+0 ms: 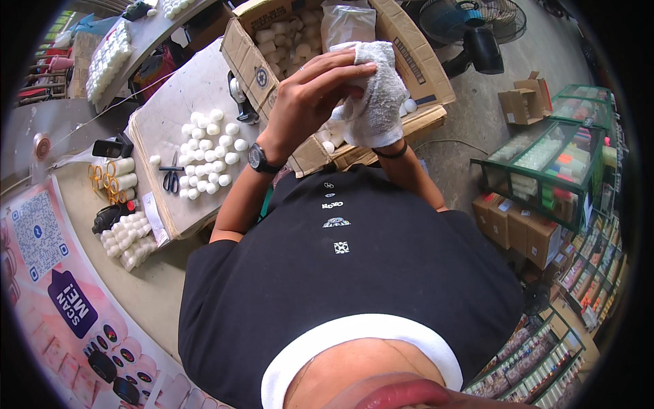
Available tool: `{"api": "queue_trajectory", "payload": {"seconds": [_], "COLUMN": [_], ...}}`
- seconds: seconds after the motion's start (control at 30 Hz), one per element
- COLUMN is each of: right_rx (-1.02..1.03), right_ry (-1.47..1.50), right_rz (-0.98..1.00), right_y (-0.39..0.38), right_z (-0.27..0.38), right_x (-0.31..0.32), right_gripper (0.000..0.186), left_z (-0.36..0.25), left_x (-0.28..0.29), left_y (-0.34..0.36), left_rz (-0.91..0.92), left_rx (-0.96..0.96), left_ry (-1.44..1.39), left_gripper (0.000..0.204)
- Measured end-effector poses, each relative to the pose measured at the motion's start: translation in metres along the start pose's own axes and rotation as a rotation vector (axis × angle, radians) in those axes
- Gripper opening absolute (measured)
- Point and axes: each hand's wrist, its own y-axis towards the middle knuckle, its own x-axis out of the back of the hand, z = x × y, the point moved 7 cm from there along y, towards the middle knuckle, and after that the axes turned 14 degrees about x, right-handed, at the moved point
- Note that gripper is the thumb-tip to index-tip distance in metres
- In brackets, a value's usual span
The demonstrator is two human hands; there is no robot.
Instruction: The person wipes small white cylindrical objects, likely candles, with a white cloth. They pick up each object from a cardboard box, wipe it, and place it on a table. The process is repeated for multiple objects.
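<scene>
A white terry towel [381, 75] is wrapped over my right hand [387, 144], above the near side of an open cardboard box. Only the wrist with its dark band shows; the towel hides those fingers. My left hand [317, 88], with a dark watch at the wrist, reaches in from the left. Its bent fingers close against the upper edge of the towel; whether a small item sits between them is hidden. Beneath and beyond my hands, the cardboard box [415, 48] holds many small white round pieces [279, 44] and a clear plastic bag [347, 26].
Left of the box, a table [157, 123] bears white round pieces [211, 146], dark-handled scissors [171, 178] and a black clamp-like tool [243, 102]. Bundled white pieces [129, 238] lie nearer. A fan [477, 41] stands far right, with green-framed display cases [545, 163] and cartons [521, 225] at right.
</scene>
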Motion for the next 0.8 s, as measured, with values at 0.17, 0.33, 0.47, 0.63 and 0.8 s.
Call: {"api": "queue_trajectory", "payload": {"seconds": [0.17, 0.33, 0.47, 0.63, 0.8], "right_rx": [-0.106, -0.230, -0.131, -0.098, 0.061], "right_ry": [0.924, 0.471, 1.188, 0.943, 0.019], "right_rz": [-0.172, -0.062, 0.002, -0.006, 0.123], "right_y": [-0.011, -0.021, -0.013, -0.007, 0.000], "right_z": [-0.022, -0.061, -0.026, 0.004, -0.007], "right_x": [0.000, -0.014, -0.027, -0.009, -0.008], "right_gripper": [0.033, 0.039, 0.040, 0.039, 0.039], "left_z": [-0.008, -0.019, -0.030, -0.037, -0.029], "left_x": [-0.005, -0.004, 0.002, 0.002, -0.003], "left_y": [0.000, -0.005, -0.008, -0.006, 0.000], "left_rz": [-0.224, -0.408, -0.415, -0.206, 0.005], "left_rx": [-0.013, -0.029, -0.136, -0.326, -0.279], "left_ry": [-0.058, -0.045, 0.013, 0.149, 0.231], "left_gripper": [0.036, 0.032, 0.033, 0.025, 0.042]}}
